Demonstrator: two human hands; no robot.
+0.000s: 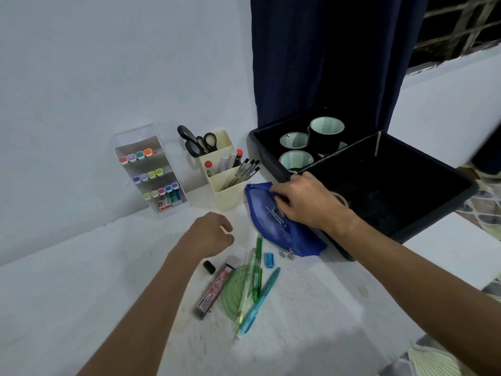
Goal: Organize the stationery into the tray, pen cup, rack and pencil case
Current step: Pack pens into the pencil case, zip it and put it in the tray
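While the right hand (303,202) lies over the mouth of the blue pencil case (282,226), fingers curled into or against its opening at about one o'clock from the loose pile, the likeliest slip, as I judge it, is that the soft case slides or folds under the push, since nothing braces it and it sits just beside the black tray (406,191). Whether those fingers pinch an item or only the fabric edge I cannot tell; thin metallic pieces show through the case under the hand. The left hand (214,234) hovers above the table at eleven o'clock from the pile, fingers curled with something small and pale seemingly nipped at the fingertips, though it is too small to name. A careless sweep of either forearm could scatter the green protractor (230,291), the green pens (256,270), the teal pen (260,302), the patterned tube (214,291), the black cap (209,267) and the blue sharpener (269,259), which lie overlapped and close together. The pen cup (225,183) at twelve o'clock and the marker rack (151,169) at eleven look already filled.
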